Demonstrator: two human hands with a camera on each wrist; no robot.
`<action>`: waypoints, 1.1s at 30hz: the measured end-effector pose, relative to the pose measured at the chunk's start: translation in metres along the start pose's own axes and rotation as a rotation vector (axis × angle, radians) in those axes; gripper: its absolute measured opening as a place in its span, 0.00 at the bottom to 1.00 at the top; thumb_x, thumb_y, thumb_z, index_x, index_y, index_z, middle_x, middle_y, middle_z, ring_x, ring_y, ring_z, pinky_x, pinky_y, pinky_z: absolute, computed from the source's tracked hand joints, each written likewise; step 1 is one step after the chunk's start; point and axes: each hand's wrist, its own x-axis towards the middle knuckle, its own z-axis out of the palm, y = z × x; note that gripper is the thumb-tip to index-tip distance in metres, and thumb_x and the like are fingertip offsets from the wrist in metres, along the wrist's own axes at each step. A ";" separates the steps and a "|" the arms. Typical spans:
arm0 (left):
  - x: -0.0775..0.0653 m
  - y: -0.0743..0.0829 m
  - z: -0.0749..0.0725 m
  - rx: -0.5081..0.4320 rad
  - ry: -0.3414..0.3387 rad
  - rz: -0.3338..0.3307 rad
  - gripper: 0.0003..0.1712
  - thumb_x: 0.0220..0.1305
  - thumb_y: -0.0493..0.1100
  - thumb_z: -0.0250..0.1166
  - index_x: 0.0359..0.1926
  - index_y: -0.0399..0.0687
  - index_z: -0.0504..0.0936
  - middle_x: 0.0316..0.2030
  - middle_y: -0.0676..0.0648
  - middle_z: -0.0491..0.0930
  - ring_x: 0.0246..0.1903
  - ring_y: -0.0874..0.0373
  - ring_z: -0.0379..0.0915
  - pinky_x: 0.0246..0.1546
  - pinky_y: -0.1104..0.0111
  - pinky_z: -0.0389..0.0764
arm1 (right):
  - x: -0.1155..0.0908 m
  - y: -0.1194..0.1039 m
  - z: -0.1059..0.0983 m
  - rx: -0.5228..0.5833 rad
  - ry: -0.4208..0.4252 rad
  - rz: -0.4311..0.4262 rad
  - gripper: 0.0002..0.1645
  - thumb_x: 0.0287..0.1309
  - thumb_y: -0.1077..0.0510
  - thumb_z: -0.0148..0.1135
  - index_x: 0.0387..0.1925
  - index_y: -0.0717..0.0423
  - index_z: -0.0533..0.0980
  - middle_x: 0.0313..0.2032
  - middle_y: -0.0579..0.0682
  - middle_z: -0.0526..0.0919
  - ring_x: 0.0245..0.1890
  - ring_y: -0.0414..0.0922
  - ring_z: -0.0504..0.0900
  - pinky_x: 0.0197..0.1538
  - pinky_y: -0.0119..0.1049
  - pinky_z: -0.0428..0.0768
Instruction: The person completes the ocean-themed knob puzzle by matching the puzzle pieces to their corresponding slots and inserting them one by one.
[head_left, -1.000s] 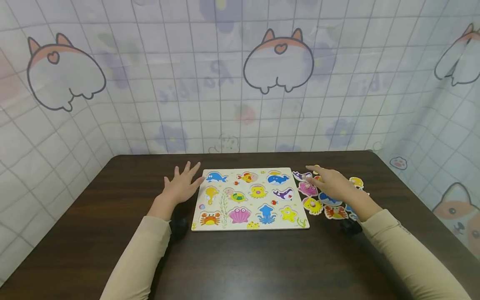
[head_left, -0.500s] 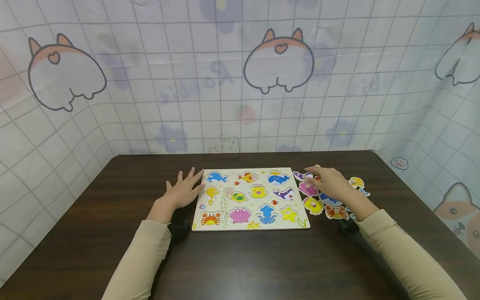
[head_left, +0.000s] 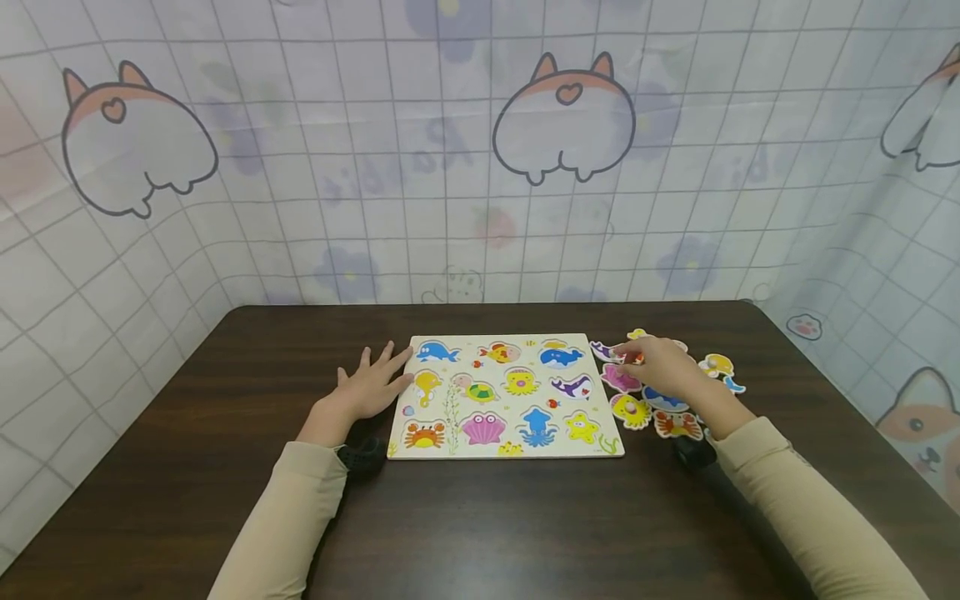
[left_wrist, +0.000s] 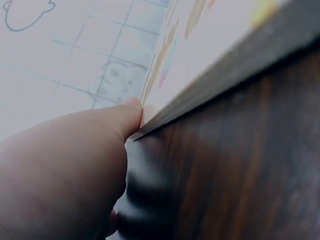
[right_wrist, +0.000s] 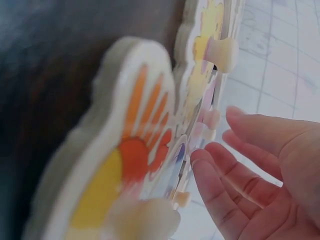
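Observation:
My left hand (head_left: 363, 392) lies at the left edge of a white sea-animal puzzle board (head_left: 501, 405), fingers spread. In the left wrist view its thumb (left_wrist: 129, 114) touches the board's corner. My right hand (head_left: 671, 371) hovers over a cluster of knobbed puzzle pieces beside the board, thumb and fingers parted and bent. Nearest to its fingertips are a pink shell piece (head_left: 619, 378) and a purple whale piece (head_left: 602, 352). The right wrist view shows the fingers (right_wrist: 205, 172) holding nothing, close to the knobs. The hand partly covers a blue whale piece (head_left: 663, 400).
Close by lie a yellow round piece (head_left: 631, 411) and a crab piece (head_left: 677, 424). A yellow piece (head_left: 717, 365) sits farther right. All rest on a dark wooden table (head_left: 480, 525), with a patterned curtain (head_left: 390, 217) behind.
The left hand has lowered toward the board's left edge. The right hand's fingers have bent and drawn in over the pink shell piece. The head view has shifted slightly.

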 end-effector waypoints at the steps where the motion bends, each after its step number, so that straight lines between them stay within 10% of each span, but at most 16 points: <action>1: 0.000 0.000 0.001 0.005 0.001 -0.001 0.38 0.82 0.61 0.44 0.83 0.53 0.47 0.81 0.35 0.37 0.76 0.26 0.25 0.64 0.24 0.29 | 0.000 0.001 0.000 0.002 -0.004 0.000 0.21 0.67 0.59 0.66 0.58 0.66 0.81 0.41 0.58 0.86 0.35 0.51 0.82 0.49 0.59 0.70; 33: 0.003 -0.003 0.004 0.020 0.013 -0.008 0.38 0.82 0.61 0.44 0.83 0.54 0.49 0.81 0.36 0.39 0.76 0.28 0.25 0.65 0.25 0.30 | 0.005 -0.003 0.000 0.009 -0.060 -0.018 0.09 0.65 0.64 0.67 0.42 0.67 0.87 0.35 0.56 0.89 0.30 0.46 0.78 0.38 0.43 0.79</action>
